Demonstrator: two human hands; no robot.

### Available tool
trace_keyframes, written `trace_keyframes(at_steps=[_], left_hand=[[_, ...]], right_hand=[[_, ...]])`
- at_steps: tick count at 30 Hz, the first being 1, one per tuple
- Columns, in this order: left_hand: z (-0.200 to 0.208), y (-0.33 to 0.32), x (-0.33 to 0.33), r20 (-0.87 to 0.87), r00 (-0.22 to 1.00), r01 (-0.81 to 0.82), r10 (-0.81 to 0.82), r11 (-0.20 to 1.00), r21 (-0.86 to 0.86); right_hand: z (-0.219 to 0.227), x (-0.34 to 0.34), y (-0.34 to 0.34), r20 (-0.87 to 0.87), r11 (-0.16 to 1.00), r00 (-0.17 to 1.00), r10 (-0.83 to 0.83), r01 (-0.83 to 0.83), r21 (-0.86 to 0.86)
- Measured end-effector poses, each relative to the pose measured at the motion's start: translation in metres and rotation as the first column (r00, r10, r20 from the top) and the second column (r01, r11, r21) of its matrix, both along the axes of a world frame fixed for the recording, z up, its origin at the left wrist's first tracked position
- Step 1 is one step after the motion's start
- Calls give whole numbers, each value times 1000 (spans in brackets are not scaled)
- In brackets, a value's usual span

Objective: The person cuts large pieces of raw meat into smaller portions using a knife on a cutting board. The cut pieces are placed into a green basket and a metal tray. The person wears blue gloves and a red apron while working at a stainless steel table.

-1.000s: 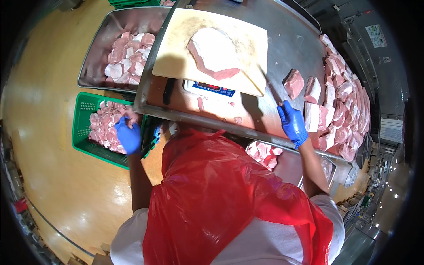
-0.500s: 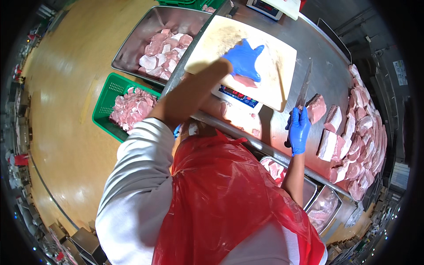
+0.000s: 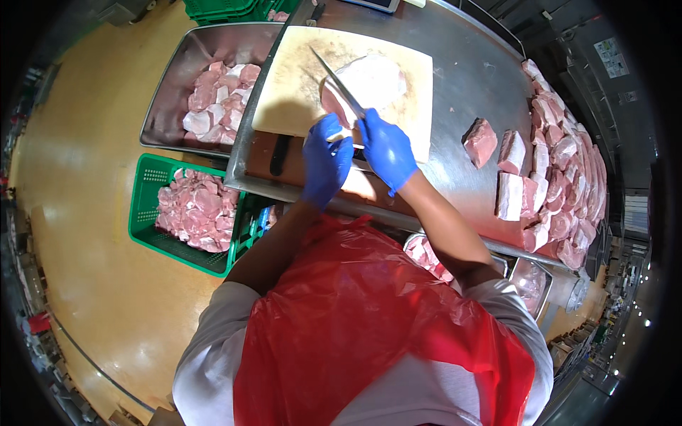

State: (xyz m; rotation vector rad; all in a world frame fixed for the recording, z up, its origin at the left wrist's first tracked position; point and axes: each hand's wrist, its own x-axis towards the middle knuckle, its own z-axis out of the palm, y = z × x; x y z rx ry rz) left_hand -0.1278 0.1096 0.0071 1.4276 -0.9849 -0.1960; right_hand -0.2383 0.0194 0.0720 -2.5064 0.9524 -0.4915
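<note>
Apparently meat slab (image 3: 381, 77) on cutting board (image 3: 284, 85) is undivided; knife (image 3: 337, 82) is held over it by right hand (image 3: 387, 150), left hand (image 3: 327, 162) curled at seven o'clock, contents unclear. Pieces (image 3: 217, 103) are gathered in steel tub (image 3: 175, 74), nine o'clock; chunks (image 3: 563, 170) seem left on desk (image 3: 465, 78), four o'clock.

2 hands (image 3: 327, 163) (image 3: 388, 150), 1 held knife (image 3: 336, 80)

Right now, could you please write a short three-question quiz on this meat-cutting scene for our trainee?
1. Which hand grips the long thin steel knife?
2. True or false: the thick white-topped pink meat slab lies on the rectangular cream cutting board.
3. Fill in: the rectangular green plastic basket holds ____.

Key:
1. The blue-gloved right hand.
2. True.
3. Pink meat pieces.
</note>
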Motion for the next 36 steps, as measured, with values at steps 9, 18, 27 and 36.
trace_keyframes(at_steps=[9, 18, 27, 36], left_hand=[[-5, 29, 51, -192, 946, -235, 261, 961, 146], [19, -12, 18, 7, 997, -79, 79, 996, -32], [0, -33, 36, -372, 925, -26, 82, 988, 153], [-14, -28, 45, -514, 857, 47, 15, 993, 108]], right_hand=[[-2, -66, 7, -476, 999, 879, 41, -38, 15], [33, -142, 29, -452, 996, 891, -45, 5, -90], [9, -2, 9, -209, 990, 977, -37, 7, -143], [-8, -26, 8, -584, 997, 812, -5, -43, -69]])
